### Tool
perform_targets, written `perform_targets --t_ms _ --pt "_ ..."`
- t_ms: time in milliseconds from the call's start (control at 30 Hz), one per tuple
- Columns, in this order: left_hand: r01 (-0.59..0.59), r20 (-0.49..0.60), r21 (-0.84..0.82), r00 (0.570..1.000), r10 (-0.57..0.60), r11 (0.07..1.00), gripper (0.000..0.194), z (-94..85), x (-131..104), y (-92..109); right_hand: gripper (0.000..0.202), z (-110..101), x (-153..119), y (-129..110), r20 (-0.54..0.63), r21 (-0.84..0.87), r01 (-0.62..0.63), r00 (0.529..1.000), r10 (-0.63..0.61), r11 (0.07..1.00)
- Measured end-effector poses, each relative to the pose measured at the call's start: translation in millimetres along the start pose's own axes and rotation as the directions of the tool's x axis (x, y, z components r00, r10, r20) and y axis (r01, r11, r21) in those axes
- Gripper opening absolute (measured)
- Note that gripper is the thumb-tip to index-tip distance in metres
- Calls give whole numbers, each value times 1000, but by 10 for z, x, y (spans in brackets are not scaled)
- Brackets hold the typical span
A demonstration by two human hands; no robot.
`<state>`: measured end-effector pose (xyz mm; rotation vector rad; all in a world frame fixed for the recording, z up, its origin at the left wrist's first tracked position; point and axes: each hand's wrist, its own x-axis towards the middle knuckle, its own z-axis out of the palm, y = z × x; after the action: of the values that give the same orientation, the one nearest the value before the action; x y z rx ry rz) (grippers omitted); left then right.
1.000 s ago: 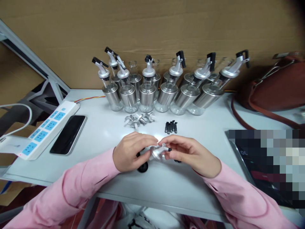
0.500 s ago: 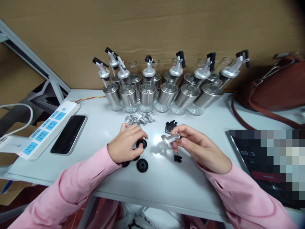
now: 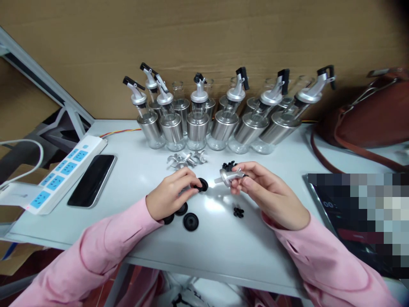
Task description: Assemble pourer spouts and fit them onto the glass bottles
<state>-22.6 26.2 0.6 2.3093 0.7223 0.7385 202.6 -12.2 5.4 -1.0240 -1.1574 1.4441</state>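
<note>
My left hand (image 3: 174, 192) pinches a round black rubber stopper (image 3: 202, 184) by its edge, just above the table. Opposite it, my right hand (image 3: 268, 192) grips a silver pourer spout (image 3: 227, 177) by its narrow end, with the wide flange and a pale stem pointing left toward the stopper. A small gap separates the two parts. More black stoppers (image 3: 191, 222) lie below my left hand, one partly under the wrist. Loose silver spouts (image 3: 187, 159) sit in a pile beyond it. Black levers (image 3: 229, 165) lie behind the right fingers, and small black caps (image 3: 238, 212) are below them.
Glass bottles with steel sleeves (image 3: 198, 128) stand along the back, the front ones topped with pourers. A power strip (image 3: 68, 170) and a phone (image 3: 92, 181) lie at left. A brown bag (image 3: 377, 115) and a dark-screened device (image 3: 329, 213) are at right.
My left hand has lifted the stopper and moved it right, toward the spout. My right hand has raised the spout slightly and turned it, so its pale stem now shows.
</note>
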Motion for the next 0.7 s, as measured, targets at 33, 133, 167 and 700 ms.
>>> perform_targets --t_ms 33,133,167,700 --pt "-12 -32 -8 999 12 1000 12 -1 2 9 23 -4 0 5 -16 -6 12 1000 -12 1000" --pt "-48 -120 -69 992 40 996 11 -9 6 40 24 -6 -5 3 -20 -18 17 1000 -17 1000" --pt "-53 -137 -104 990 38 993 10 -10 6 48 25 -2 -9 -4 1 -17 4 1000 -4 1000" --pt "64 -92 -557 986 -138 828 8 41 14 126 29 64 -35 -51 222 102 -119 971 94 988"
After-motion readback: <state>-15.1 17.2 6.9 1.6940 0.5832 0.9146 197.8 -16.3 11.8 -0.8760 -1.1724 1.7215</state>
